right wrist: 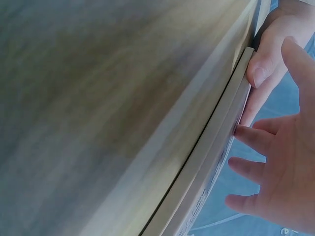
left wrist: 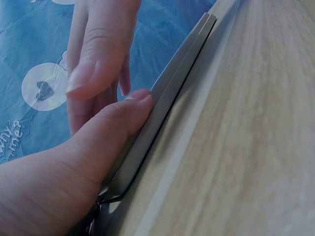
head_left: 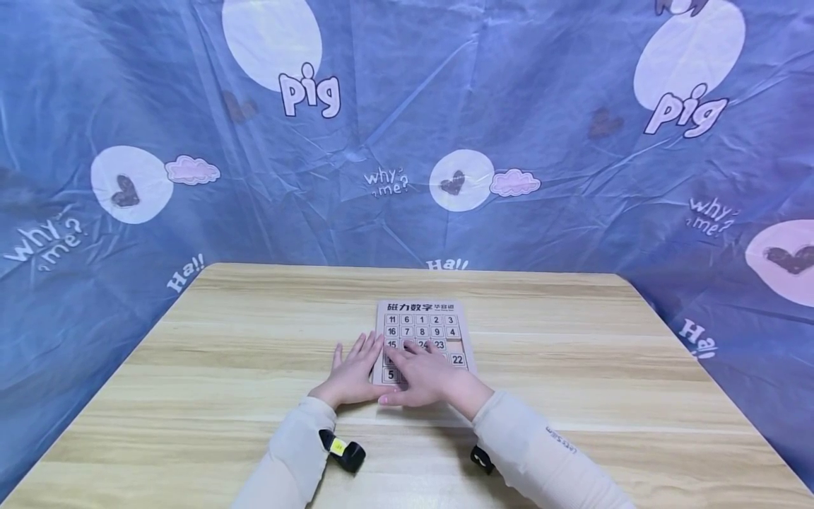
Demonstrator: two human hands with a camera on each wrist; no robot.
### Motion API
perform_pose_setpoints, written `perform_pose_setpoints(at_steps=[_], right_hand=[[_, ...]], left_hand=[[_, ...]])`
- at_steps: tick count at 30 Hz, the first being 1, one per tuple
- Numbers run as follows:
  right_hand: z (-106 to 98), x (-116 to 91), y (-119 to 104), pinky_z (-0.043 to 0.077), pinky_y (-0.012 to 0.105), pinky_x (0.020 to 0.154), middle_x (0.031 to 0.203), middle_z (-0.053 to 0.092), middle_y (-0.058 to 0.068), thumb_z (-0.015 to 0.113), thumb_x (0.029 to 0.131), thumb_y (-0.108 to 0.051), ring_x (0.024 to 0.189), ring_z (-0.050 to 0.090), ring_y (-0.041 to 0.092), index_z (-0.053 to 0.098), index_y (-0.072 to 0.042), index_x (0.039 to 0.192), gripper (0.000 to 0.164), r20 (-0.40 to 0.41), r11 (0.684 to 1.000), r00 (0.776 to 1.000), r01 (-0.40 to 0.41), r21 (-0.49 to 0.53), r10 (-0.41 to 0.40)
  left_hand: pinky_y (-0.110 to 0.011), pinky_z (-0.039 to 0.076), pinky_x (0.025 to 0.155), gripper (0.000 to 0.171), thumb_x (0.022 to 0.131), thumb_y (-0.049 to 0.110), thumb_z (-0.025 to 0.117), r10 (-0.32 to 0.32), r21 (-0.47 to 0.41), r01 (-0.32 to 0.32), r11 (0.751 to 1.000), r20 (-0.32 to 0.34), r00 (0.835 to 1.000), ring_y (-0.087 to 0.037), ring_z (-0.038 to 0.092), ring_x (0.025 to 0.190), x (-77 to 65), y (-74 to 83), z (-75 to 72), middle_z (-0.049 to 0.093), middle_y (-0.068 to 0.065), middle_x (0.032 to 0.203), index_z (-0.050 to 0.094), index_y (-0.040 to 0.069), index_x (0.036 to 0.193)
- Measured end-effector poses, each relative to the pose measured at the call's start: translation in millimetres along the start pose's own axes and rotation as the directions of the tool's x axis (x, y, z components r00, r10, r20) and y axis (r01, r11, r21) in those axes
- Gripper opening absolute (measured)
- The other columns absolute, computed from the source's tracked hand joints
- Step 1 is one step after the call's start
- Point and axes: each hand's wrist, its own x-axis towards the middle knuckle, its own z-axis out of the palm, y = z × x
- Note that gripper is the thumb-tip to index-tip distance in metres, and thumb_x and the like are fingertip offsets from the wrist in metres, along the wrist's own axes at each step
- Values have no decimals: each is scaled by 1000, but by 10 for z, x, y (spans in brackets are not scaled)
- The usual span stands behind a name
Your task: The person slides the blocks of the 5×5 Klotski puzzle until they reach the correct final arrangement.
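Observation:
A pale number slide puzzle [head_left: 462,322] lies flat on the table, with rows of numbered tiles and a heading along its far edge. My left hand [head_left: 356,371] rests at its near left corner, fingers stretched along the left side. In the left wrist view, the left thumb [left wrist: 115,120] presses against the near edge. Over the lower left tiles lies my right hand [head_left: 429,375], its fingers spread and hiding several of them. Its thumb juts out past the near edge. The tile 22 [head_left: 458,359] shows at the right, with gaps above it and to its left.
The wood-grain table [head_left: 604,396] spreads around the puzzle on all sides. Behind it hangs a blue printed curtain [head_left: 394,106]. A black wrist camera [head_left: 348,452] sits on the left sleeve, another [head_left: 482,459] on the right one.

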Motion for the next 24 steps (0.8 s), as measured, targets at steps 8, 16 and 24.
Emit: perform_pose_setpoints(at_steps=[8,16,24], right_hand=[[-24,-2,-8,16,54,95,135,31,9,36,71,-72,125,20,30,22,-8,137,93,-5,1000,1000,-6,12,6],[-22,-6,-10,15,55,95,136,29,9,35,71,-72,125,20,30,20,-7,137,94,4,1000,1000,-9,7,9],[-20,-55,32,14,55,95,136,29,10,37,72,-71,125,20,31,21,-7,137,93,-6,1000,1000,-17,16,17]], left_hand=[[-57,-5,94,97,68,62,56,3,-3,-3,1000,4,1000,-30,6,127,-7,11,-14,14,-15,140,19,5,137],[-56,-6,94,98,68,63,55,2,-6,-2,1000,5,1000,-29,6,128,-3,-3,-3,13,-15,141,18,6,138],[-56,-6,94,101,65,67,54,-7,-10,7,1000,0,1000,-28,6,128,-14,10,-14,12,-13,141,17,7,138]])
